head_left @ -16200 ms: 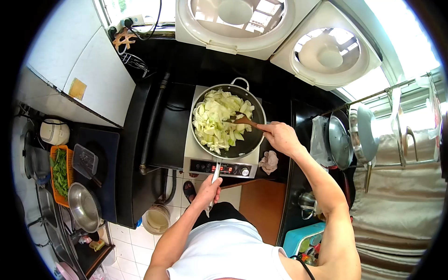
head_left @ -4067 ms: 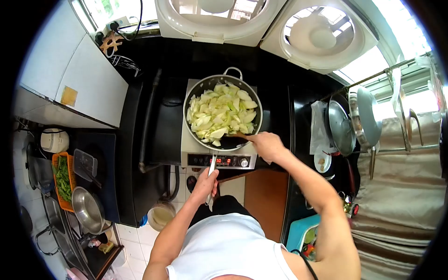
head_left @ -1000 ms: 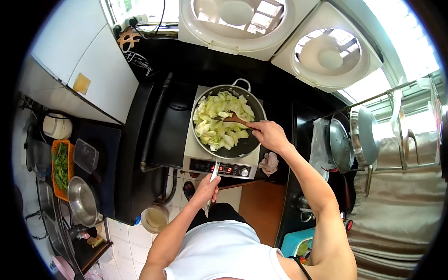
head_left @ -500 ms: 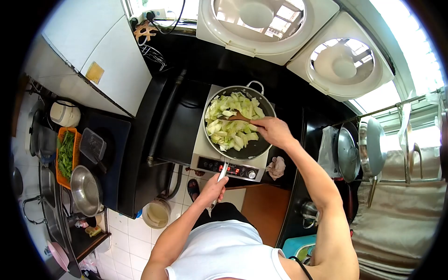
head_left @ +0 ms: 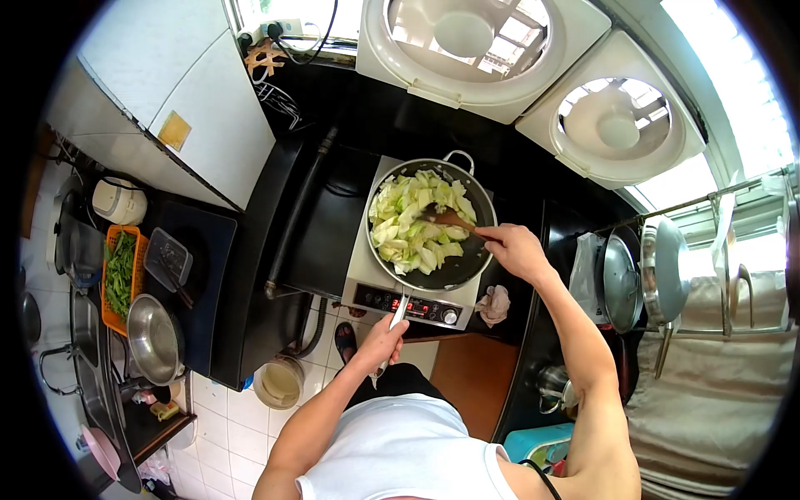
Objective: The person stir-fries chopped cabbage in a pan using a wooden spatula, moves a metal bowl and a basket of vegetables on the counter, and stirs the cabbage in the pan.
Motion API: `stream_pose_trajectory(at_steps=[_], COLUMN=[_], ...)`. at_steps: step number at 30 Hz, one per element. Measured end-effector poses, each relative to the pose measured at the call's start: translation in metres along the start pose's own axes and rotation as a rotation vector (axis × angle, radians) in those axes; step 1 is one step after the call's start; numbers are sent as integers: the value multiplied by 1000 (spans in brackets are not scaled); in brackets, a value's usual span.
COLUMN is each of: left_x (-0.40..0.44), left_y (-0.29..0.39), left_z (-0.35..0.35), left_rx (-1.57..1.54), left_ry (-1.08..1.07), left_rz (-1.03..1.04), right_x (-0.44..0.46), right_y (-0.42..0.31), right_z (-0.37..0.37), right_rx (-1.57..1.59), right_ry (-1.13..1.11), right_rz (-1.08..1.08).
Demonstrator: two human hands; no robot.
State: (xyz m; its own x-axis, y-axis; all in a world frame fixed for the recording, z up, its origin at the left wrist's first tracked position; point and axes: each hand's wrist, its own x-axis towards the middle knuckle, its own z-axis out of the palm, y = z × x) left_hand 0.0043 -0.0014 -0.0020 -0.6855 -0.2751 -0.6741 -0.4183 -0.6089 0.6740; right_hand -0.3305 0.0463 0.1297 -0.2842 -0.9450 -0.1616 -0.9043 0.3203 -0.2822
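A dark frying pan (head_left: pixel 463 276) sits on an induction cooker (head_left: pixel 361 265) whose panel shows red digits. Chopped pale-green cabbage (head_left: pixel 414 242) fills the pan's left and middle, leaving dark pan bottom at the right. My left hand (head_left: pixel 381 342) is wrapped round the pan's metal handle (head_left: pixel 401 309) on the near side. Over the pan's right rim, my right hand (head_left: pixel 512 248) grips a wooden spatula (head_left: pixel 452 219). The spatula's blade end reaches into the cabbage, its tip partly covered by pieces.
A crumpled cloth (head_left: pixel 493 306) lies right of the cooker. Pan lids (head_left: pixel 621 279) hang on a rack at the right. Leftward are a steel bowl (head_left: pixel 153 339), an orange basket (head_left: pixel 116 313) of green vegetables and a plastic container (head_left: pixel 167 257). A bucket (head_left: pixel 278 382) stands on the floor.
My right hand has moved right and slightly down, drawing the spatula from the cabbage's middle toward the pan's right side. My left hand keeps its hold on the handle.
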Motion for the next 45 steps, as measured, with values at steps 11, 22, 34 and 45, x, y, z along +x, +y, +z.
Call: stream_pose_trajectory(at_steps=[11,22,34,45], left_x=[2,-1,1,3], left_y=[-3,2,-2,-6], left_z=[1,4,4,3], left_rx=[9,3,22,10], left_ry=[4,27,35,21], left_rz=[-4,-17,-7,-18], right_x=[15,97,39,-42], right_y=[10,11,-32,-27], right_z=[15,59,52,9], right_rx=[424,85,-209,444], right_ry=[100,42,-129,-273], right_rz=[20,-252,-222,106])
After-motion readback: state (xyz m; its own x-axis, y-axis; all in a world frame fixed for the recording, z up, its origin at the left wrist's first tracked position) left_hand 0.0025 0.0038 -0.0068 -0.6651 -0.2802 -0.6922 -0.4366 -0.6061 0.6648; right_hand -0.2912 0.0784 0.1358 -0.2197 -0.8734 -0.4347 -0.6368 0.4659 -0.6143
